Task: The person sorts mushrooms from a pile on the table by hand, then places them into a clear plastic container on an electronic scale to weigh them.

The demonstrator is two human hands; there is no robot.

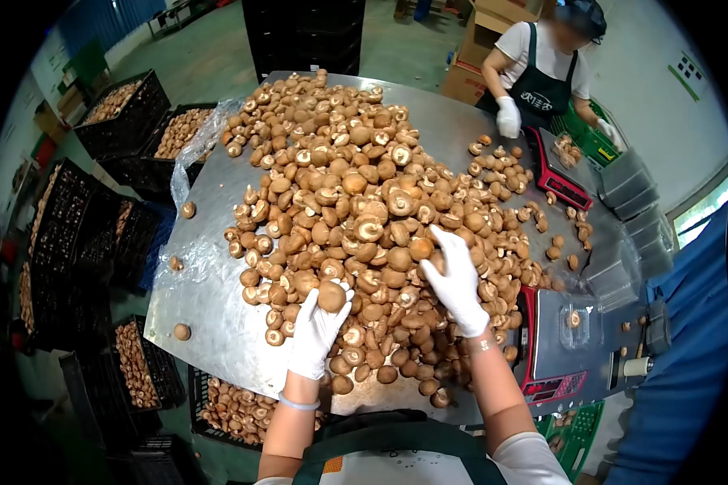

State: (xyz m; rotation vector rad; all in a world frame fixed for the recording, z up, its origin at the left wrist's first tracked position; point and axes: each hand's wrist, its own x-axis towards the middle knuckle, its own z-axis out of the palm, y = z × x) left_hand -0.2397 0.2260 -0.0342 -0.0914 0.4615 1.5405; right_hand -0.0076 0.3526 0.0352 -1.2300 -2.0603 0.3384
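Observation:
A large heap of brown shiitake mushrooms (356,206) covers the middle of the metal table. My left hand (314,335), in a white glove, holds one shiitake mushroom (332,297) with its round cap turned up, at the near left part of the heap. At the heap's right side, my right hand (459,283), also gloved, has its thumb and fingers spread among the mushrooms. A tan-capped mushroom (421,248) lies just beyond its thumb tip. Whether the right fingers touch a mushroom between them is hard to see.
To my right stands a red scale (528,339) with a clear plastic box (575,325) holding a mushroom. A co-worker (538,73) stands at the far right by another scale (560,170). Stacked clear boxes (627,186) line the right edge. Black crates (125,109) of mushrooms surround the left side.

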